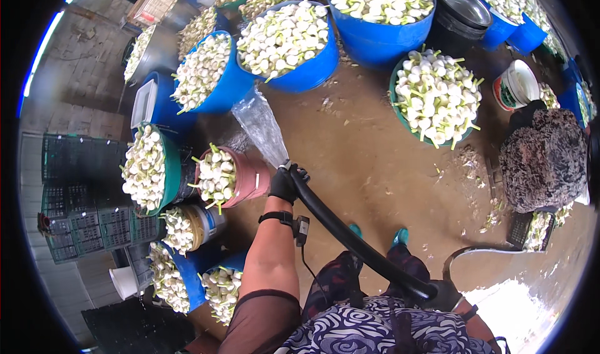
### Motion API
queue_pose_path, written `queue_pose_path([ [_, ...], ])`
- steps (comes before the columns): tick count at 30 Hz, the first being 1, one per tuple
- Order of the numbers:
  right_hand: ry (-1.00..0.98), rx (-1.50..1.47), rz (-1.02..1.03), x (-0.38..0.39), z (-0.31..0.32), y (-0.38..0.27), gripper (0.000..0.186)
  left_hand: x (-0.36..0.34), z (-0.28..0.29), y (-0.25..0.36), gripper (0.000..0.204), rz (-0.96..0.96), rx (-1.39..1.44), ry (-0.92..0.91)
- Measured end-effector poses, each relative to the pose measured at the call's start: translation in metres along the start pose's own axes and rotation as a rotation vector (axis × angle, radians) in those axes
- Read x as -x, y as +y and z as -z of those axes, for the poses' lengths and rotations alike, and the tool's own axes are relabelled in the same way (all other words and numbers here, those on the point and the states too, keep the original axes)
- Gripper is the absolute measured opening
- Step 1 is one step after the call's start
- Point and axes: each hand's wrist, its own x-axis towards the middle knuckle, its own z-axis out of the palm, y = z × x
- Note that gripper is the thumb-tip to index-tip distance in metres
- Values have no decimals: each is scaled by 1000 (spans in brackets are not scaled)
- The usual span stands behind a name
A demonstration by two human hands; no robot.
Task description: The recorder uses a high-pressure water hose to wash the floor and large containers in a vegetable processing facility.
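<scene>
at the far left, a pale block wall [84,72] bounds the room; dark slatted crates [94,232] stand stacked against its lower part. next, a green tub [170,169] filled with white, green-stemmed bulbs [145,169] stands on the floor [369,147]. to its right, a pinkish-red bucket [252,180] carries the same load, its mouth tilted toward the left in this view. blue tubs [312,69], also heaped with bulbs, line the far side.

left of center, the left hand [285,184], gloved in black, is closed around the outlet end of a black hose [350,234]. a clear stream of water [259,122] fans from the outlet toward the blue tubs. the hose runs diagonally down to the right hand [445,295], also gloved, which is at its lower section; its fingers are mostly hidden, so its closure cannot be determined.

the floor is brown, wet and glossy, with scattered plant scraps [494,213] at right. at the far right, a dark mottled bulk [542,160] stands beside a black crate [520,229] of bulbs. bright light reflects at lower right.
</scene>
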Motion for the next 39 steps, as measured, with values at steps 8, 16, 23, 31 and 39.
queue_pose_path([
  [8,76,220,-82,40,-5,30,37,-25,-54,-69,15,117,-121,-74],
  [16,180,4,-134,60,-23,42,39,-33,-134,-104,18,170,-305,-147],
  [23,182,32,-36,46,-16,47,37,-42,-171,-94,16,129,-318,-191],
  [31,140,30,-126,54,-6,48,40,-52,-176,-112,14,149,-396,-138],
  [39,182,-42,-166,65,-3,50,39,-49,-183,-131,17,171,-457,-173],
])
